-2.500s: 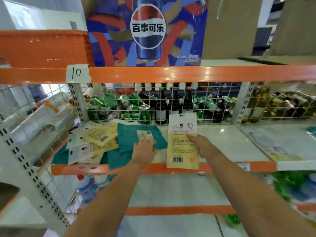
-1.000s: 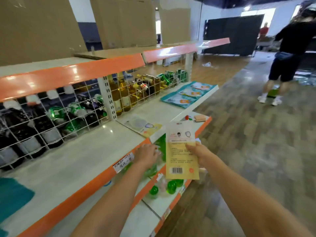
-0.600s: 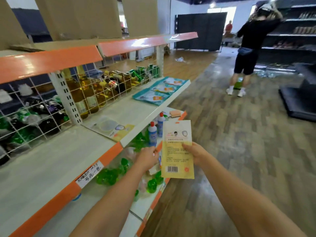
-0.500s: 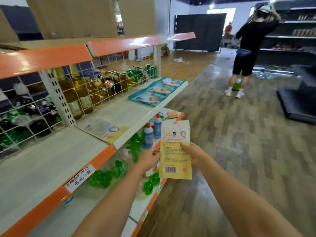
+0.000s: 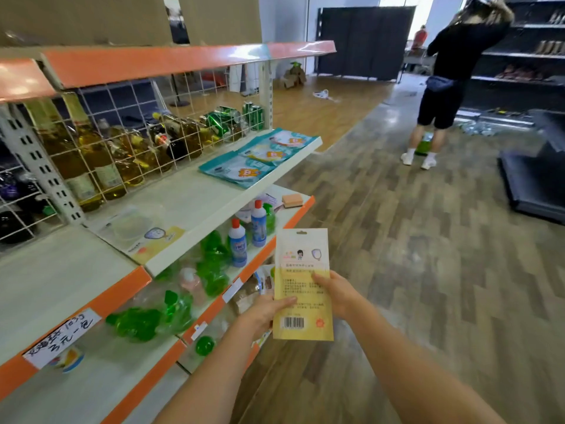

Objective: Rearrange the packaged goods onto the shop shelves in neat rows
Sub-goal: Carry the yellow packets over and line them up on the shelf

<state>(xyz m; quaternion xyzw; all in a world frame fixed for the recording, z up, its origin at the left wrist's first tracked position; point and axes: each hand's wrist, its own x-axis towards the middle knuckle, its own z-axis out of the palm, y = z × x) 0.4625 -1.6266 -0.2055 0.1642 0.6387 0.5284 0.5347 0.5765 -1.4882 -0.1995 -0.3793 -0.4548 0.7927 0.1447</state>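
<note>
A: Item one?
B: Flat yellow packet (image 5: 302, 283), cream top with hang hole, small printed figures, lines of text, barcode at lower left. Held upright in the air, just off the front edge of the shelves, above the wood-pattern floor (image 5: 428, 270).

A: Grip?
B: Left hand (image 5: 263, 312): thumb laid across the packet's left edge, fingers curled behind it. Right hand (image 5: 337, 295): thumb on the face at the right edge, fingers behind. Both pinch it.

A: Middle shelf?
B: White shelf board (image 5: 195, 197), orange front strip. One matching packet (image 5: 137, 232) lying flat near the upright; a row of teal packets (image 5: 260, 154) overlapping at the far end. Wire mesh back panel (image 5: 128, 123), bottles of yellow oil (image 5: 91, 160) and green cans (image 5: 232, 117) behind it.

A: Lower shelf?
B: Green refill pouches (image 5: 171, 304), two blue-and-white bottles with red caps (image 5: 247, 237), an orange sponge (image 5: 292, 199) at the end. Handwritten price tag (image 5: 61, 336) on the orange strip.

A: Room?
B: Cardboard boxes (image 5: 91, 19) on top. A person in black (image 5: 452, 78) stands at dark shelving across the aisle, back turned.
</note>
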